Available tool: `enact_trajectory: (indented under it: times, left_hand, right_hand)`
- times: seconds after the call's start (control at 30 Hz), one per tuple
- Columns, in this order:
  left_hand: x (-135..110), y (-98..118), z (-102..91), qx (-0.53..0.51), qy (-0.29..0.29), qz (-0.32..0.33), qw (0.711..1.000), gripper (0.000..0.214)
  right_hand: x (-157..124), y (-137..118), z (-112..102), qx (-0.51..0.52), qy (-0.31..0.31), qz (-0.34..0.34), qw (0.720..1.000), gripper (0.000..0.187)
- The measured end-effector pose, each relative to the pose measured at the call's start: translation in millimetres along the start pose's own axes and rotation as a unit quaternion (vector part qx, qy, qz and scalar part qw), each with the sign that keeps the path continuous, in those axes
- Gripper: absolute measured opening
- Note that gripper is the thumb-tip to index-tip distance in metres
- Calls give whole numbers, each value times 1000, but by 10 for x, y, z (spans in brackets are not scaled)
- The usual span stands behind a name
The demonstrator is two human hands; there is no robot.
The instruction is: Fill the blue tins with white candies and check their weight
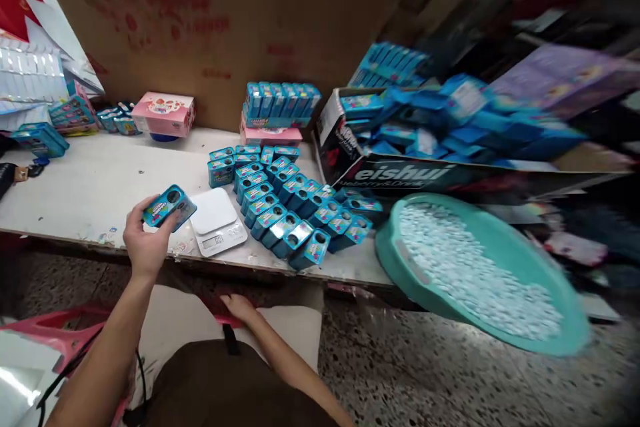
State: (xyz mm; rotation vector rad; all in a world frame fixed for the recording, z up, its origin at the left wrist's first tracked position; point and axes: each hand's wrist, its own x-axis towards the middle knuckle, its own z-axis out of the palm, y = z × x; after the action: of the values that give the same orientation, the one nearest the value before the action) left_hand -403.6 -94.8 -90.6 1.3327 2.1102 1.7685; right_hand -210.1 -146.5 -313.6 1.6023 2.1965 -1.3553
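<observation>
- Down low, closest in, the right hand (239,307) is lying loose and flat on the lap, gripping nothing, well below the table (100,180) edge.
- Up at that edge, the left hand (145,240) is pinching a small blue box (169,205) between thumb and fingers, label facing up.
- The box's long axis is running left to right, tilting up to the right.
- Just beside it on the right, the white scale (216,219) is sitting with its platform bare; the left hand is far nearer to it.
- Further right, rows of blue boxes (290,213) are crowding the table.
- Beyond them, a teal basin (395,260) is holding white pieces.
</observation>
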Motion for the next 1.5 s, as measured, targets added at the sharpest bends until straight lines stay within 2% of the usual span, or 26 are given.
enact_trajectory:
  times: [0.1, 0.2, 0.33, 0.5, 0.73, 0.87, 0.93, 1.03, 1.17, 1.37, 1.5]
  left_hand:
    - [-35, -31, 29, 13, -9, 1, 1000, 47]
    - [-10, -66, 139, 16, -24, -10, 1000, 45]
    - [92, -87, 293, -26, -69, -36, 997, 45]
    - [216, -100, 459, -61, -92, -37, 993, 48]
    - [301, -226, 708, -55, -103, -48, 992, 49]
    - [312, -301, 813, -34, -137, -64, 988, 50]
    - [307, -328, 826, -36, -151, -61, 986, 57]
    - [277, -355, 763, -34, -161, -34, 986, 71]
    - [195, -393, 563, -28, -155, 8, 988, 67]
    - [66, -512, 318, -42, -137, -4, 990, 58]
    - [37, -570, 264, -39, -132, -12, 990, 56]
  right_hand:
    - [-330, 24, -274, 51, 97, -79, 991, 42]
    - [-722, 88, -558, 169, 226, -161, 946, 37]
    - [-1157, 183, -814, 274, 328, -166, 888, 37]
    - [-1416, 266, -920, 298, 424, -131, 845, 38]
    - [-1346, 451, -970, 298, 450, -75, 838, 40]
    - [-1257, 561, -1067, 302, 455, -40, 837, 40]
    - [-1236, 596, -1124, 304, 463, -25, 832, 41]
    - [-1233, 628, -1197, 301, 478, -9, 825, 42]
    - [-1255, 675, -1260, 291, 500, 15, 815, 45]
    - [-1275, 822, -1376, 264, 562, 71, 781, 53]
    - [-1281, 899, -1469, 246, 574, 76, 778, 54]
